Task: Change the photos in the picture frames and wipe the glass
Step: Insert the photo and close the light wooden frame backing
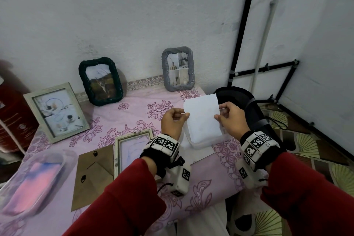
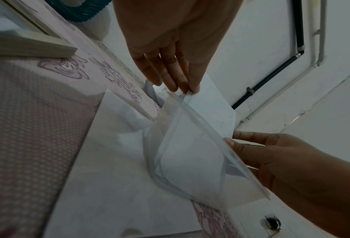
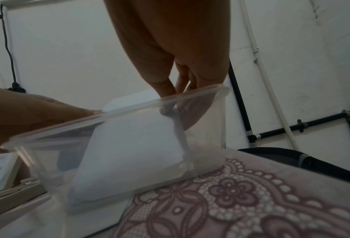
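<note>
A white photo sheet [image 1: 203, 117], blank side towards me, stands half out of a clear plastic container [image 1: 220, 141] on the right of the table. My left hand [image 1: 183, 116] pinches its left edge and my right hand [image 1: 218, 118] pinches its right edge. In the left wrist view, the left fingertips [image 2: 190, 90] sit on the white sheet [image 2: 212, 106] above the container [image 2: 200, 161]. More white sheets [image 3: 129, 153] lie inside the container [image 3: 47, 138]. An opened light wooden frame [image 1: 134, 147] lies flat by my left wrist, its brown backing board [image 1: 93, 176] beside it.
Three frames lean on the wall: a light wooden one [image 1: 55, 111], a dark green one [image 1: 101, 80] and a grey one [image 1: 178, 69]. A clear tub with a pink cloth [image 1: 32, 184] sits front left. A black chair [image 1: 249, 105] stands past the table's right edge.
</note>
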`<state>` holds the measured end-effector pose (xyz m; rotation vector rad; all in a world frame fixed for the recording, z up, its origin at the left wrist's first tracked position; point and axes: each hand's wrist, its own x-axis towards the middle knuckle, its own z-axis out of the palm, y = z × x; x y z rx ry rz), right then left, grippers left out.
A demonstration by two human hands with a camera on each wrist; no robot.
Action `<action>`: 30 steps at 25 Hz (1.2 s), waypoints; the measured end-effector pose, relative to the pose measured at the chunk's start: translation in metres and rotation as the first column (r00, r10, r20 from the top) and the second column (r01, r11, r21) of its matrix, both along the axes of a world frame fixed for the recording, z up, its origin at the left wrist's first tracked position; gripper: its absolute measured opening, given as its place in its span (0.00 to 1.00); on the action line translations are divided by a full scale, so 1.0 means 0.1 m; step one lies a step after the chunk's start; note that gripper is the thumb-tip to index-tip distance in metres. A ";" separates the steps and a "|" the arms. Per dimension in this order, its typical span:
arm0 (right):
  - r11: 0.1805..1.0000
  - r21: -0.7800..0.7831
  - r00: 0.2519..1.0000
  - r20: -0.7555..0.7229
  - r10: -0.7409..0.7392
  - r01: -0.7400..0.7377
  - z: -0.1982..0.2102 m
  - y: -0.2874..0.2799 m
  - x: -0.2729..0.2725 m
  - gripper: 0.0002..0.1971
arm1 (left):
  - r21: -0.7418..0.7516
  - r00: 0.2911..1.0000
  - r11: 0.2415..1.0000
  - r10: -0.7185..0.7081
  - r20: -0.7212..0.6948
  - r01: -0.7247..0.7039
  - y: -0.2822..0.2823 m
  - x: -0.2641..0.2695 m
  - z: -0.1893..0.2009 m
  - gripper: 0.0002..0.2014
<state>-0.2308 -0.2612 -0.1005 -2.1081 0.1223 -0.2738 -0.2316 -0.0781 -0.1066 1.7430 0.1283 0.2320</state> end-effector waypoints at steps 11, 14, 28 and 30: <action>1.000 0.004 1.000 0.014 -0.002 0.002 -0.01 -0.01 -0.03 0.11 | 0.004 0.999 0.999 -0.033 0.040 0.033 0.05 -0.08 0.10 0.15; 1.000 0.020 1.000 0.026 0.002 -0.002 0.01 -0.02 -0.04 0.09 | 0.029 0.997 0.997 -0.066 0.034 0.065 0.02 -0.09 0.11 0.16; 0.997 0.081 0.990 0.138 -0.009 -0.002 0.18 -0.05 -0.13 0.09 | 0.106 0.999 0.994 -0.042 0.011 0.041 0.00 -0.11 0.06 0.12; 0.998 0.070 0.986 0.168 -0.005 -0.007 0.22 -0.03 -0.15 0.09 | 0.098 0.998 0.993 -0.069 0.001 0.069 0.01 -0.13 0.08 0.14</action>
